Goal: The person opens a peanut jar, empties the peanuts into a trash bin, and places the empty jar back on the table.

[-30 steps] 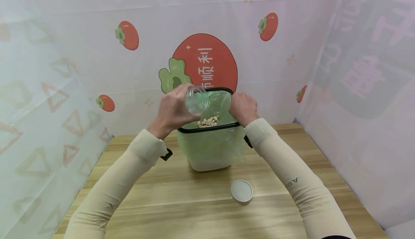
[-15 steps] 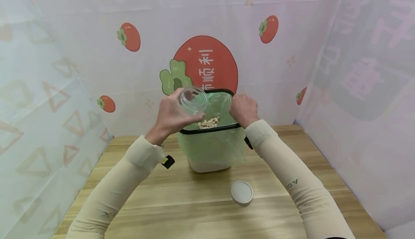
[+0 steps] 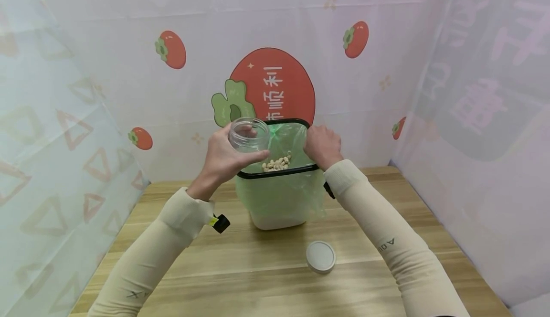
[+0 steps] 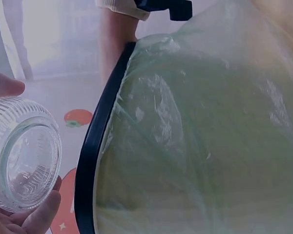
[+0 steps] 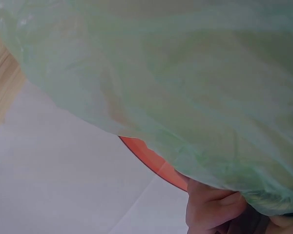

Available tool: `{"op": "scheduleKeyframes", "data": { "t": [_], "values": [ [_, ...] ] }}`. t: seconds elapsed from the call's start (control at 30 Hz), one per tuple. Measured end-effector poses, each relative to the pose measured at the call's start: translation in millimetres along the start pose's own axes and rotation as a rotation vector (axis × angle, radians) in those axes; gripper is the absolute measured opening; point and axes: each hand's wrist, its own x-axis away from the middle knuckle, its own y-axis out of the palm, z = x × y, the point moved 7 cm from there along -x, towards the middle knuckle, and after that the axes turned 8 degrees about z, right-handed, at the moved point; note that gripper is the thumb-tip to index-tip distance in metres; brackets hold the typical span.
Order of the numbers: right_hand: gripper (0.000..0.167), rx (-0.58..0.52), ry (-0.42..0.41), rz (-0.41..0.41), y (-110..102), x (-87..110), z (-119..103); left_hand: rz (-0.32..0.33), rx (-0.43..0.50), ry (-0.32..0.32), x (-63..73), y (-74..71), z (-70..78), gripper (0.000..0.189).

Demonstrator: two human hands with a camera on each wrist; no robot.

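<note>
My left hand (image 3: 220, 153) holds a clear ribbed jar (image 3: 249, 136), thumb on the near side and fingers behind. The jar looks empty, its mouth tilted toward me, over the left edge of a trash bin (image 3: 279, 223). A thin green plastic bag (image 3: 281, 195) lines the bin and hangs over its black rim (image 3: 279, 171). Pale nuts (image 3: 276, 164) lie inside the bag. At the right side of the rim my right hand (image 3: 323, 146) grips the edge with the bag; in the right wrist view its curled fingers (image 5: 210, 207) show beneath the plastic.
A round white lid (image 3: 321, 257) lies on the wooden table (image 3: 215, 279) in front of the bin. Behind the bin hangs a white cloth backdrop (image 3: 206, 40) with printed red fruit; more cloth closes off both sides.
The left hand has turned the jar from tipped over the bin toward upright and drawn it slightly left. The right hand stays on the rim. The nuts lie as before.
</note>
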Motion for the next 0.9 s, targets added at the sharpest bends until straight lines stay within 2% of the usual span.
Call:
{"op": "scheduleKeyframes", "data": {
  "t": [0.2, 0.37, 0.63, 0.9],
  "values": [
    [0.037, -0.012, 0.005, -0.014, 1.0, -1.6, 0.5, -0.013, 0.053, -0.054, 6.3, -0.1, -0.4, 0.062],
    [0.037, -0.011, 0.004, -0.020, 1.8, -1.7, 1.5, -0.023, 0.075, -0.074, 12.3, 0.6, 1.1, 0.060],
    [0.035, -0.014, 0.007, -0.029, 2.7, -2.7, 2.2, -0.046, 0.091, -0.052, 21.7, 0.0, 7.3, 0.059],
    [0.035, -0.021, 0.012, -0.027, 2.5, -3.6, 1.8, -0.066, 0.107, -0.057, 31.6, -1.3, 10.1, 0.059]
  ]
}}
